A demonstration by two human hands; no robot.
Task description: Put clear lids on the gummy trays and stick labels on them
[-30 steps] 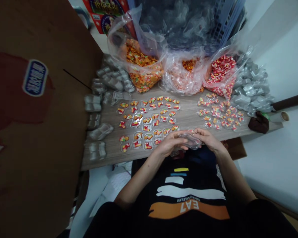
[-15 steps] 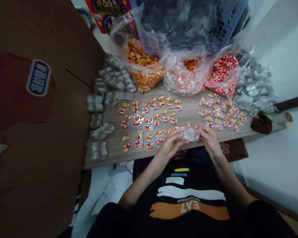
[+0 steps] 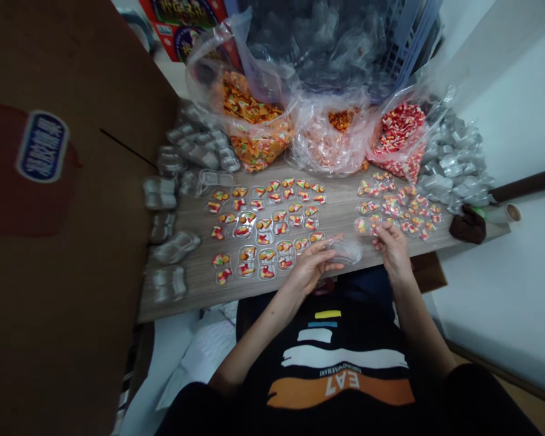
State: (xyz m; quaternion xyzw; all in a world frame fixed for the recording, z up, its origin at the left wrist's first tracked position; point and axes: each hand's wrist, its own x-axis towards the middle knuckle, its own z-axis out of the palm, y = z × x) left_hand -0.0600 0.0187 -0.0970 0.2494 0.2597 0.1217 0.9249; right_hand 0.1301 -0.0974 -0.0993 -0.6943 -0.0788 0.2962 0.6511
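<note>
One tall brown cardboard box with a blue oval label (image 3: 40, 145) fills the left edge, right up against the grey wood-grain table (image 3: 186, 293). Just beside it, stacks of empty clear plastic blister trays (image 3: 161, 194) run along the table's left side. Next, rows of filled clear trays with orange, red and yellow gummy sweets (image 3: 266, 224) lie flat in a rough grid, with a clear plastic bag of orange sweets (image 3: 254, 127) behind them at the far edge. Left hand (image 3: 311, 266) at the near table edge, fingers closed round the left end of one empty clear blister tray (image 3: 347, 250); tray roughly level, just over the near edge, right end free. Clear bag of pale pink and orange sweets (image 3: 331, 142) at the far edge, touching the orange one. Right hand (image 3: 394, 245) is off the tray, palm down, fingertips at the near side of a cluster of small filled sweet packs (image 3: 404, 206); fingers curled, cannot tell if they pinch anything. Clear bag of red and white sweets (image 3: 399, 130) behind that cluster. Far right: heap of silvery clear empty trays (image 3: 458, 163), dark brown crumpled cloth (image 3: 467, 225) at the table corner, small cardboard-core roll (image 3: 506, 213) just beside it
</note>
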